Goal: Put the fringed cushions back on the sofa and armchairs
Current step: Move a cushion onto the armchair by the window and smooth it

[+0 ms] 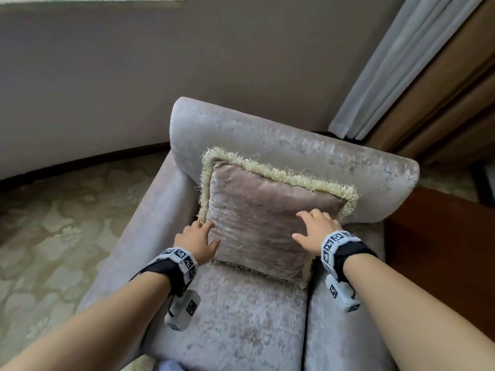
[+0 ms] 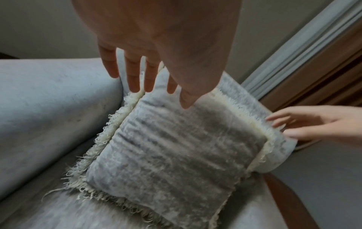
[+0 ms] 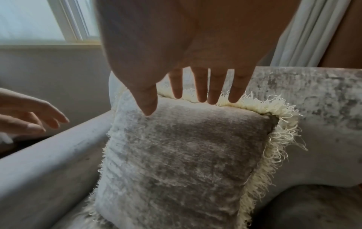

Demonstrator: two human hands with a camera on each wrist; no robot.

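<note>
A mauve velvet cushion (image 1: 257, 220) with a cream fringe stands on the seat of a grey velvet armchair (image 1: 294, 145), leaning against its backrest. My left hand (image 1: 199, 241) hovers at the cushion's lower left edge with fingers straight and spread. My right hand (image 1: 316, 228) is over its right side, fingers also straight. In the left wrist view the left hand (image 2: 149, 86) hangs just above the cushion (image 2: 172, 148), holding nothing. The right wrist view shows the right hand (image 3: 195, 96) spread above the cushion (image 3: 176, 155); contact with the fabric cannot be told.
Patterned beige carpet (image 1: 53, 223) lies to the armchair's left. A dark wooden table (image 1: 439, 236) stands close on its right. White and tan curtains (image 1: 417, 70) hang behind at the right, and a grey wall with a window sill (image 1: 91, 1) is at the back.
</note>
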